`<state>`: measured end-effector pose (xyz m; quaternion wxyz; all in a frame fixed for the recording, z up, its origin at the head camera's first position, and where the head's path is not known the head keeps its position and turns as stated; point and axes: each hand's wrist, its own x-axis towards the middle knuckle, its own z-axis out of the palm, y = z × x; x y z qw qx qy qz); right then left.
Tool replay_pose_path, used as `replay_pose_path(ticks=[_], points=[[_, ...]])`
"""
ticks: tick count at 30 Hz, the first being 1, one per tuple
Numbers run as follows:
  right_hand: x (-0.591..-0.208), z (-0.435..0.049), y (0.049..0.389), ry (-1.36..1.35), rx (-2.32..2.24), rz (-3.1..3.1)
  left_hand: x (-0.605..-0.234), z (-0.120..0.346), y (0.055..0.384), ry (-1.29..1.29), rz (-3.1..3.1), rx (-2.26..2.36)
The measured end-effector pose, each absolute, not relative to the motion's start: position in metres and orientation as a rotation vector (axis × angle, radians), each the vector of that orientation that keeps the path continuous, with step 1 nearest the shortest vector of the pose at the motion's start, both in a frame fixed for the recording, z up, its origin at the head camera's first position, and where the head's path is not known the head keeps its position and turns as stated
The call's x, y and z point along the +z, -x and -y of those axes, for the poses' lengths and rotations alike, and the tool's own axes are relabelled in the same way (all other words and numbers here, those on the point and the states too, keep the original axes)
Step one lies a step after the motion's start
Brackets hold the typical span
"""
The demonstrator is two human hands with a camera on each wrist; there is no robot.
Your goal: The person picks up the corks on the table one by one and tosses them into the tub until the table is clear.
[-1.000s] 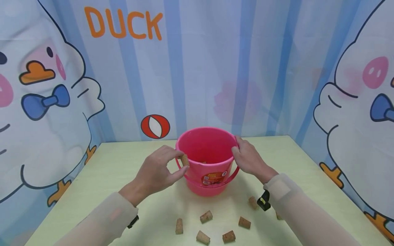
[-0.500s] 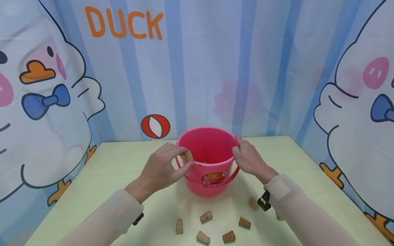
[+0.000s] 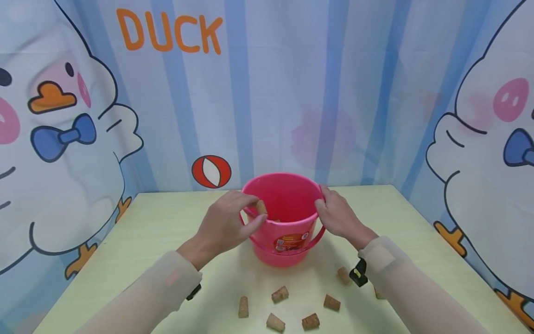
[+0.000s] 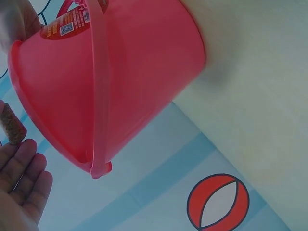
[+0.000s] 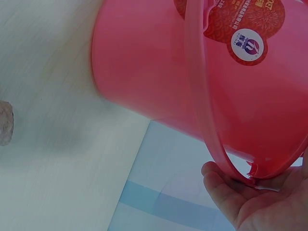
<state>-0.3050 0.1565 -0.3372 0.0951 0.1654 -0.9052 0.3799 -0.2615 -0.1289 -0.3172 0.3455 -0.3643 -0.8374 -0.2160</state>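
Note:
A pink bucket [image 3: 281,257] stands upright on the table with its handle hanging down over the front. My left hand [image 3: 225,222] pinches a cork [image 3: 261,207] between thumb and fingertips, over the left side of the bucket's rim. In the left wrist view the cork [image 4: 12,124] appears beside the rim, at the fingertips. My right hand [image 3: 339,214] grips the bucket's right rim by the handle joint, with the thumb on the inside. A bit of cork [image 3: 276,221] shows low inside the bucket, the rest of its bottom hidden by the front wall.
Several loose corks lie on the pale yellow table [image 3: 167,222] in front of the bucket, among them one cork [image 3: 243,307] at the left and one cork [image 3: 343,276] near the right sleeve. A striped curtain [image 3: 275,93] with printed ducks encloses the table's back and sides.
My left hand has moved right with the cork, from outside the bucket's left rim to over it. The right hand keeps its grip, and the corks on the table have not moved.

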Motion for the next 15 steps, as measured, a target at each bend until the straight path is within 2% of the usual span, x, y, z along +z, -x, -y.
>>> replay_pose_path(ticks=[15], points=[[-0.338, -0.157, 0.306, -0.503, 1.128, 2.678, -0.316, 0.116, 0.266, 0.874, 2.261, -0.533]])
